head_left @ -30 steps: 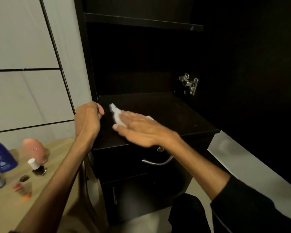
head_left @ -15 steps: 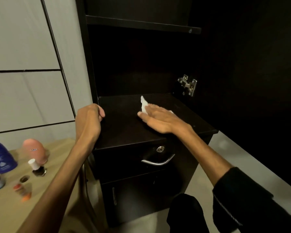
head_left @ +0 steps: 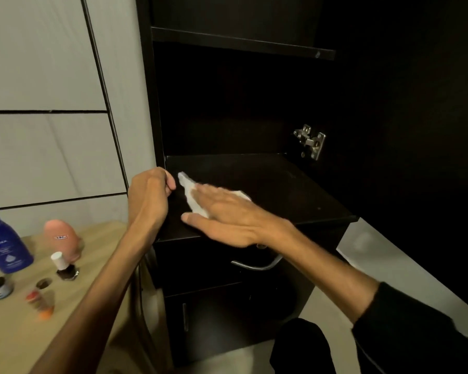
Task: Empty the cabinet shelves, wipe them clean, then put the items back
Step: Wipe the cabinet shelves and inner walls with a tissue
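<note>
The cabinet (head_left: 254, 103) was black throughout, its lower shelf (head_left: 281, 190) the same matt black, with a silver hinge (head_left: 310, 141) and a silver drawer handle (head_left: 257, 265). The wiping cloth (head_left: 191, 195) was white. On the pale wood-grain bench (head_left: 16, 333) stood a dark blue bottle (head_left: 4, 241) with white lettering, a salmon-pink container (head_left: 62, 237), and a dark nail-polish bottle (head_left: 65, 267) with a white cap. The wall panels (head_left: 38, 63) were off-white with thin black lines. The sleeve (head_left: 416, 333) was black.

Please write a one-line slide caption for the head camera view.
Right hand presses a crumpled white tissue on the black cabinet shelf; left hand grips its edge.
</note>
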